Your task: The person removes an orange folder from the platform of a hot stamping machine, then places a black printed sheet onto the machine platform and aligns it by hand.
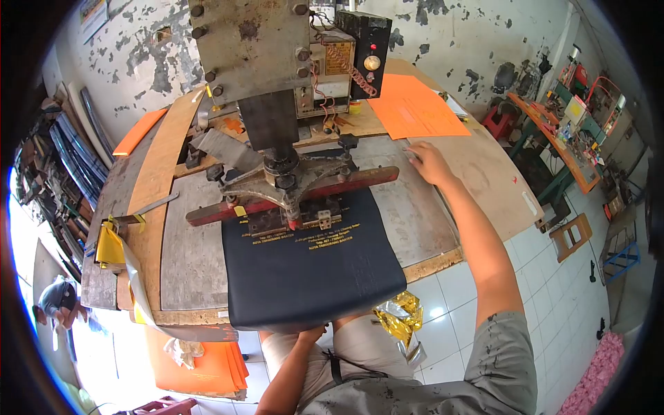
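Observation:
A black sheet (311,277) with gold lettering lies on the metal worktop (194,270) and hangs over its front edge. Above its back part stands the press head (283,187), with a long red bar across it. My right hand (427,163) is over the worktop's right part, near the orange sheets (418,107); its fingers are partly bent and I cannot make out anything in them. My left hand (315,333) is low at the front edge, just under the hanging black sheet, which hides most of its fingers.
A gold foil roll (111,245) sits at the worktop's left edge. Crumpled gold foil (402,312) hangs by my legs. Orange sheets (200,366) are stacked below at the left. A control box (363,55) stands behind the press, and a second bench (553,138) is at the right.

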A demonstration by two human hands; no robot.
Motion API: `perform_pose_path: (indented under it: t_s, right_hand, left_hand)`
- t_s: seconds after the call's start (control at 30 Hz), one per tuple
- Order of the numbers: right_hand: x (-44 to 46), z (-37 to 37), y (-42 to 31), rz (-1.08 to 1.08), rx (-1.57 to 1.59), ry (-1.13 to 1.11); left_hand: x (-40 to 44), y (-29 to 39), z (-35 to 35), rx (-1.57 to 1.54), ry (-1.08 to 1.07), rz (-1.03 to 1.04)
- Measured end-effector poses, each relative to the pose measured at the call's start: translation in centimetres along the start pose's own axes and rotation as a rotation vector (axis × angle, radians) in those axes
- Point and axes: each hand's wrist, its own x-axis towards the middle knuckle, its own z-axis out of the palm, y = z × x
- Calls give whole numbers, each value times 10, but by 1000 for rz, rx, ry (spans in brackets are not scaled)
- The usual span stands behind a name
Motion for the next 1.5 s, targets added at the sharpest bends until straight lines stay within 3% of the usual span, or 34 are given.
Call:
perform_pose_path:
  t_s: [0.07, 0.17, 0.3, 0.37, 0.47, 0.57, 0.67, 0.9, 0.97, 1.03, 1.17, 1.3, 1.4, 1.5]
  right_hand:
    - [20, 17, -1, -31, 12, 23]
    - [41, 25, 7, 230, 45, -229]
    - [53, 26, 8, 287, -19, -271]
    - [69, 20, 10, 402, 57, -392]
    - [94, 32, 48, 330, 136, -541]
    - [138, 40, 27, 616, 447, -463]
    - [164, 62, 5, 601, 946, -95]
    - [132, 48, 4, 663, 683, -1]
    - [98, 29, 21, 628, 515, -4]
    - [51, 9, 42, 458, 395, 71]
    - [-46, -32, 79, 543, 258, 281]
    - [-118, -54, 105, 724, 235, 479]
    - [-129, -58, 100, 802, 555, 742]
    - [-128, -57, 96, 797, 502, 711]
  left_hand:
    - [-5, -3, 1, 48, 39, 13]
    - [12, -49, -4, 122, 17, 34]
    - [16, -64, -1, 76, 143, 283]
    - [15, -54, -2, 126, 116, 223]
    - [7, -27, -4, 162, 91, 154]
    - [13, -22, -3, 174, 101, 150]
    - [15, -22, -3, 190, 118, 166]
    - [16, -35, 0, 251, 159, 235]
    - [17, -42, 2, 268, 163, 258]
    - [20, -51, 4, 265, 151, 261]
    - [7, -24, -3, 214, 60, 196]
    - [-1, -2, -5, 102, 20, 40]
    - [-3, 7, 0, -24, 79, 157]
    - [-5, 20, 5, -90, 67, -1]
